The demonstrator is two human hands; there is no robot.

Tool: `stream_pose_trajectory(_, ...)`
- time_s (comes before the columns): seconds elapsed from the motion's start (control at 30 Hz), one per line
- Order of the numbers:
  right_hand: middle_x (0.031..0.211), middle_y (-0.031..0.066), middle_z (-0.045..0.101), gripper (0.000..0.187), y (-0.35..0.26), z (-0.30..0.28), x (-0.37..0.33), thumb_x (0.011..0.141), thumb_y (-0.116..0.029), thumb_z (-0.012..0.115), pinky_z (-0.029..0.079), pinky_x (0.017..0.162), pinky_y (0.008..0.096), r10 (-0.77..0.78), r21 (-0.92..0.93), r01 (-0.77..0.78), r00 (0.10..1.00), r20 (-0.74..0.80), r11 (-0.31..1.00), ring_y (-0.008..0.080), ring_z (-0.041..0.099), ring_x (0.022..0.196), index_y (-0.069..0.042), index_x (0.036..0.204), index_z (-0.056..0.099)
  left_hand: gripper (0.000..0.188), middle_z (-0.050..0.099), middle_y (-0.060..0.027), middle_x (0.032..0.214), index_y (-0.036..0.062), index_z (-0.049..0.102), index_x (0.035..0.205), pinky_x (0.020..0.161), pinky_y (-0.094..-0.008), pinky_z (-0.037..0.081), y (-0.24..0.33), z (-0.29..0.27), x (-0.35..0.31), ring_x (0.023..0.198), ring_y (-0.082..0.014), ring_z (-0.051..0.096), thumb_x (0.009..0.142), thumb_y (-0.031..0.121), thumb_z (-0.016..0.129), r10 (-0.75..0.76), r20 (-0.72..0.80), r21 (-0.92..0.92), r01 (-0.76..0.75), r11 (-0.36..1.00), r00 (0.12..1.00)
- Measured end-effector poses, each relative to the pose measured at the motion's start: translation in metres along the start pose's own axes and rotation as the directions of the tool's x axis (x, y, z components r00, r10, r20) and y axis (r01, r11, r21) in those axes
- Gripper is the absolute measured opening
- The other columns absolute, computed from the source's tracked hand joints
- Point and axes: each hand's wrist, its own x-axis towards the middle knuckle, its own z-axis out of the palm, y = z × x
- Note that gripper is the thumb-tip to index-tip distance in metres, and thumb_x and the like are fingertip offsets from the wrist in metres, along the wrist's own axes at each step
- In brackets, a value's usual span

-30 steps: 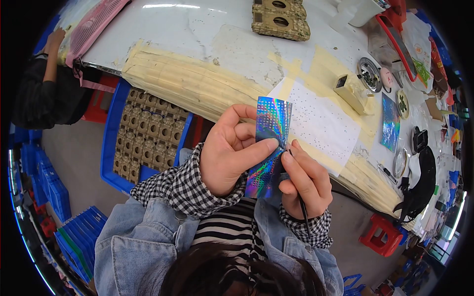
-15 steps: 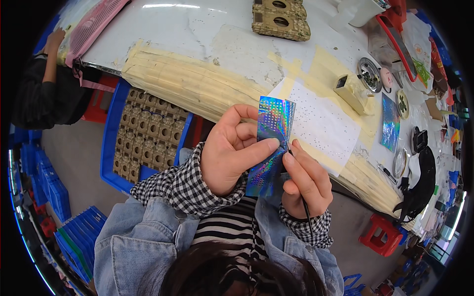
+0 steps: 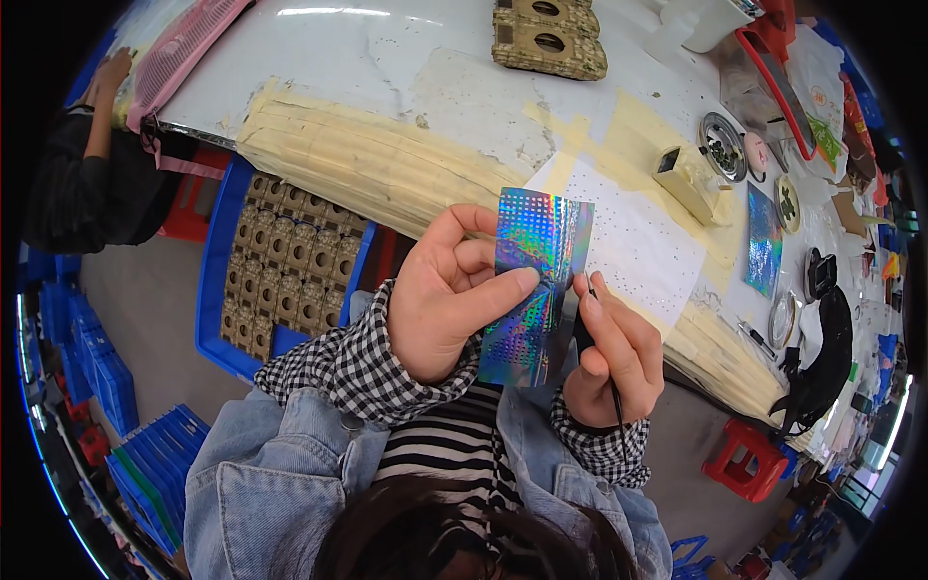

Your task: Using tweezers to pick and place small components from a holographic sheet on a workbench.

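Observation:
My left hand [image 3: 440, 300] pinches a shiny holographic blue sheet [image 3: 530, 333] between thumb and fingers. Rows of small holes or dots cover much of the sheet, and it is creased under my thumb. Just off the sheet's right edge, my right hand [image 3: 616, 362] is closed around a thin dark pen-like tool [image 3: 620, 411]. Its fine tip points up toward the sheet, and its lower end trails past my wrist. Behind both hands, a white paper [image 3: 643, 246] dotted with tiny dark specks lies on the table edge.
Camouflage-patterned parts [image 3: 551, 43] lie on the white table [image 3: 338, 58]. A blue crate [image 3: 205, 324] of similar parts stands at the left. To the right are a taped block [image 3: 694, 184], round dishes [image 3: 723, 147] and another holographic sheet [image 3: 764, 242]. Someone's arm [image 3: 100, 126] rests at far left.
The holographic sheet has opened out and shows wider on its right side. My right hand with the tool has moved right, away from the sheet's edge.

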Motion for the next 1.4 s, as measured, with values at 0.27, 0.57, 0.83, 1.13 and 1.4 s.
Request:
stream_pose_trajectory(0.27, 0.104, 0.0177, 0.060, 0.038, 0.012, -0.011, 0.003, 0.080, -0.022, 0.067, 0.050, 0.090, 0.0448, 0.040, -0.324, -0.021, 0.998, 0.051, 0.946, 0.0319, 0.062, 0.098, 0.000, 0.110, 0.063, 0.036, 0.064, -0.0133, 0.102, -0.0003, 0.040, 0.116, 0.084, -0.0303, 0.050, 0.018, -0.012, 0.005, 0.095, -0.0168, 0.061, 0.084, -0.008, 0.055, 0.183, -0.092, 0.026, -0.181, 0.983, 0.979)
stream_pose_trajectory(0.57, 0.101, 0.0130, 0.064, 0.038, 0.025, -0.015, 0.023, 0.069, -0.009, 0.074, 0.048, 0.090, 0.0467, 0.035, -0.537, 0.054, 0.988, 0.153, 0.842, 0.0309, 0.060, 0.100, -0.005, 0.106, 0.066, 0.046, 0.058, -0.0153, 0.116, -0.0031, 0.034, 0.126, 0.097, -0.0343, 0.042, 0.023, -0.025, 0.009, 0.107, -0.0191, 0.057, 0.084, 0.001, 0.053, 0.211, -0.050, 0.127, -0.204, 0.971, 0.976)
stream_pose_trajectory(0.83, 0.102, 0.0112, 0.065, 0.032, 0.027, -0.015, 0.030, 0.067, -0.001, 0.071, 0.043, 0.095, 0.0500, 0.084, -0.557, 0.057, 0.971, 0.224, 0.828, 0.0304, 0.058, 0.104, -0.006, 0.099, 0.064, 0.038, 0.063, -0.0150, 0.106, -0.0017, 0.037, 0.117, 0.088, -0.0315, 0.048, 0.019, -0.032, 0.014, 0.098, -0.0175, 0.061, 0.083, -0.008, 0.054, 0.220, -0.070, -0.012, -0.221, 0.975, 0.973)
stream_pose_trajectory(1.13, 0.099, 0.0129, 0.066, 0.023, 0.020, -0.026, 0.046, 0.069, 0.002, 0.068, 0.037, 0.100, 0.0533, 0.160, -0.468, -0.018, 0.950, 0.267, 0.884, 0.0316, 0.056, 0.105, -0.004, 0.089, 0.060, 0.039, 0.063, -0.0139, 0.105, -0.0010, 0.038, 0.117, 0.087, -0.0303, 0.049, 0.022, -0.033, 0.014, 0.097, -0.0167, 0.061, 0.083, -0.009, 0.055, 0.188, -0.063, -0.010, -0.189, 0.982, 0.980)
stream_pose_trajectory(1.4, 0.101, 0.0141, 0.067, 0.021, 0.017, -0.032, 0.034, 0.083, -0.011, 0.062, 0.040, 0.099, 0.0509, 0.138, -0.297, -0.115, 0.989, 0.058, 0.948, 0.0303, 0.057, 0.103, 0.000, 0.101, 0.061, 0.040, 0.063, -0.0144, 0.102, -0.0008, 0.038, 0.116, 0.084, -0.0272, 0.050, 0.018, -0.028, 0.008, 0.094, -0.0150, 0.062, 0.082, -0.011, 0.056, 0.127, 0.027, 0.019, -0.128, 0.992, 0.992)
